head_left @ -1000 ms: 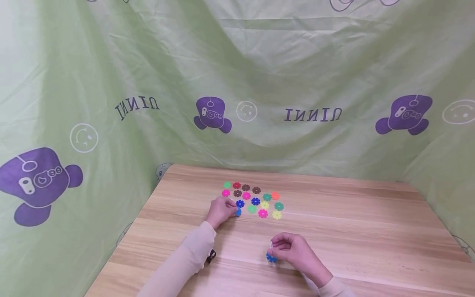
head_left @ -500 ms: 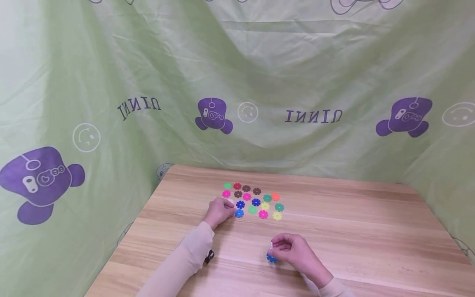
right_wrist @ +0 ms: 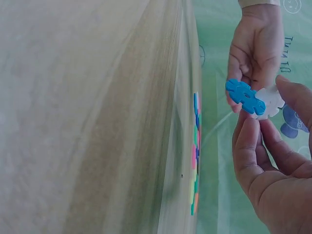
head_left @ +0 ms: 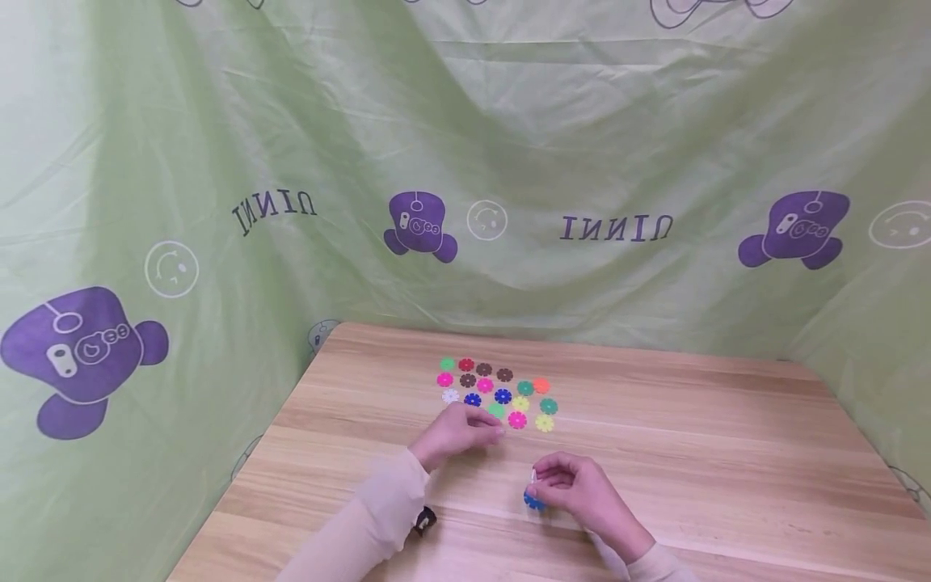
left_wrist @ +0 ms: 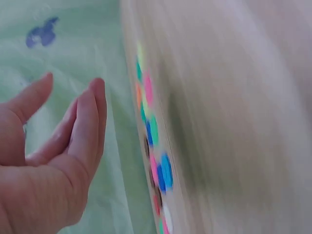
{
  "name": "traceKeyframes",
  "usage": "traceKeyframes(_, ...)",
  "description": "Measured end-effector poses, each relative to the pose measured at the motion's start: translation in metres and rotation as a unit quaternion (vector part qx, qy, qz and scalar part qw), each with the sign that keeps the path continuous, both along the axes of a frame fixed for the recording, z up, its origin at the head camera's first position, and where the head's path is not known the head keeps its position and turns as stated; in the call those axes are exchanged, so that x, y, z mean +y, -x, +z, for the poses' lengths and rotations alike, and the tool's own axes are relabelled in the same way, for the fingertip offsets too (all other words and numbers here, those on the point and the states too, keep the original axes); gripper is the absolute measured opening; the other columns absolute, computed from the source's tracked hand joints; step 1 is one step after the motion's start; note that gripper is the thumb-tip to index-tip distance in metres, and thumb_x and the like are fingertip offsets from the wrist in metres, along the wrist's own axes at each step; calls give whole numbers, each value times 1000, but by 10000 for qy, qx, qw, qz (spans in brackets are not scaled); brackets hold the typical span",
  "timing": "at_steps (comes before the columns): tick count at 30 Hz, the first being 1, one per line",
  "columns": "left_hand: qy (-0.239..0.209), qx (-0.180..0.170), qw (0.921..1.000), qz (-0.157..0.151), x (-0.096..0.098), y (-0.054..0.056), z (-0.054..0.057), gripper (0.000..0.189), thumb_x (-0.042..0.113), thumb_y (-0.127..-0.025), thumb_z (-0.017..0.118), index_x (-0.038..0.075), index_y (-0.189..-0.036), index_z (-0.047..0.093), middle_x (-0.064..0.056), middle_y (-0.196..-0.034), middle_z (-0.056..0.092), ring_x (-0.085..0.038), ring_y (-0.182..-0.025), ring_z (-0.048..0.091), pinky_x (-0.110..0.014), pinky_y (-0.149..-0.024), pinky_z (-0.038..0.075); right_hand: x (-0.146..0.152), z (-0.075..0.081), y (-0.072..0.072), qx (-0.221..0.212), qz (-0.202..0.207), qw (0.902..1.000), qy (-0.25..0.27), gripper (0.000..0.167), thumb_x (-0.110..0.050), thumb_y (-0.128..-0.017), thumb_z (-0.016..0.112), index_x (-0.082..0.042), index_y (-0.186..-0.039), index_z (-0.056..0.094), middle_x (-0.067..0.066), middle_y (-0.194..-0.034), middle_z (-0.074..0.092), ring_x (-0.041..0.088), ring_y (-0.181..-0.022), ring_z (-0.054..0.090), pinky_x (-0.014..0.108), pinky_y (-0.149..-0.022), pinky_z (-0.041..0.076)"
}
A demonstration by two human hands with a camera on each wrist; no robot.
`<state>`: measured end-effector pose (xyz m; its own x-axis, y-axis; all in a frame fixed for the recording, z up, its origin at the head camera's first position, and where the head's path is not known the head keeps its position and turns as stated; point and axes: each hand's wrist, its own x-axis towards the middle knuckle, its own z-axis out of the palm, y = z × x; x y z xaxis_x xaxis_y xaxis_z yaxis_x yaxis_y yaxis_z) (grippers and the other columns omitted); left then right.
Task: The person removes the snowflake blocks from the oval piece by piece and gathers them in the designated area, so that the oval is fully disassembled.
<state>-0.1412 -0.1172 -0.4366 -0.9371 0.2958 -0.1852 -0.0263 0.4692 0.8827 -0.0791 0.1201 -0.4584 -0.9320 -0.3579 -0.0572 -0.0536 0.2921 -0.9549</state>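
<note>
My right hand (head_left: 578, 489) pinches two joined snowflake discs, a blue disc (right_wrist: 245, 96) and a white disc (right_wrist: 270, 101), slotted into each other above the table. In the right wrist view, my right thumb and fingers (right_wrist: 248, 146) close on the white one. My left hand (head_left: 458, 432) is over the table, left of the right hand and in front of the loose discs. In the left wrist view its thumb and fingers (left_wrist: 87, 122) are apart with nothing between them. A loose light blue disc (left_wrist: 167, 170) lies flat on the table, hidden behind my left hand in the head view.
Several loose discs in many colours lie flat toward the back of the wooden table (head_left: 691, 453), among them a pink disc (head_left: 517, 420), a yellow disc (head_left: 545, 423) and a white loose disc (head_left: 450, 396). A green printed curtain (head_left: 509, 121) hangs behind and beside the table.
My left hand has let go of the light blue disc, leaving it on the table, and has moved right toward my right hand. The right hand has stayed nearly still with its joined discs.
</note>
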Motion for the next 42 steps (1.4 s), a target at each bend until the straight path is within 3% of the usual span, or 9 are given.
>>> traceKeyframes(4, -413, -445, 9971, -451, 16, -16, 1, 33, 30, -85, 78, 12, -112, 73, -1, -103, 75, -18, -99, 67, -47, -99, 50, -1, 0, 0, 65, -49, 10000, 42, 43, -22, -80, 83, 6, -106, 65, 11, -95, 72, 12, -83, 69, 20, -74, 59)
traceKeyframes(8, -679, -684, 9935, -611, 27, -27, -1, 33, 28, -84, 79, 12, -112, 73, -1, -108, 75, -18, -107, 64, -50, -104, 46, -1, 0, 0, 114, -117, 9998, 102, 40, -21, -80, 83, 5, -106, 66, 12, -98, 72, 10, -84, 70, 19, -75, 59)
traceKeyframes(17, -1161, -823, 9860, -872, 36, -33, -8, 26, 18, -85, 77, 11, -110, 74, -5, -108, 75, -17, -100, 68, -38, -97, 53, 2, -2, 0, 286, -10, 9992, 281, 40, -17, -81, 81, 7, -108, 65, 16, -101, 72, 7, -86, 70, 20, -77, 59)
traceKeyframes(25, -1340, -863, 9843, -758, 40, -34, -11, 24, 14, -85, 77, 8, -107, 74, -7, -104, 76, -17, -94, 70, -34, -92, 55, 3, -1, -1, 308, 92, 9983, 477, 43, -15, -80, 81, 9, -112, 64, 20, -103, 71, 9, -87, 71, 21, -78, 59)
traceKeyframes(31, -1289, -811, 9870, -510, 40, -32, -8, 22, 15, -85, 77, 9, -106, 75, -7, -103, 76, -19, -94, 70, -36, -91, 56, 2, 1, 0, 99, -202, 9993, 292, 46, -13, -75, 84, 7, -111, 62, 17, -105, 68, 15, -88, 70, 21, -78, 59)
traceKeyframes(42, -1419, -805, 9857, -421, 38, -29, -8, 28, 17, -85, 78, 7, -110, 73, -6, -102, 76, -18, -95, 71, -34, -92, 57, 2, -1, -1, 193, -333, 9992, 111, 24, -16, -85, 76, 3, -99, 70, 14, -95, 74, 9, -83, 72, 20, -75, 59)
